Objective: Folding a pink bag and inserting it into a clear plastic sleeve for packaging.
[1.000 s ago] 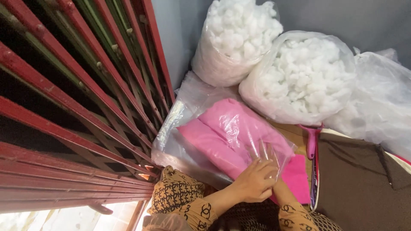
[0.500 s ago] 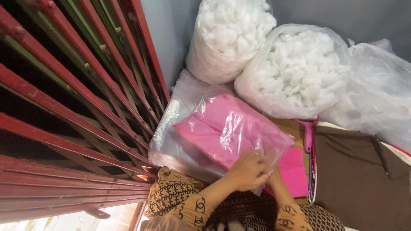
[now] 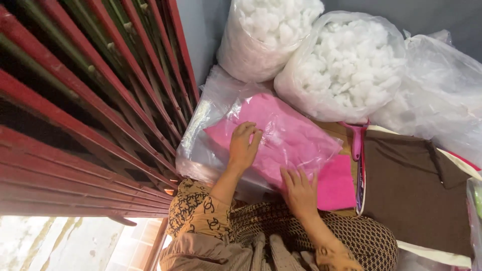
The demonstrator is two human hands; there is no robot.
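– Where is the pink fabric?
– In a clear plastic bag beside the red gate, below two sacks of white stuffing
– And the hands?
– Left hand lies flat and open on the bag; right hand rests open at its near edge, gripping nothing

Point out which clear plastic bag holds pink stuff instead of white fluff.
The flat bag under both hands, left hand and right hand. The two bulging bags behind it hold white fluff.

Pink cloth blurred under plastic bag
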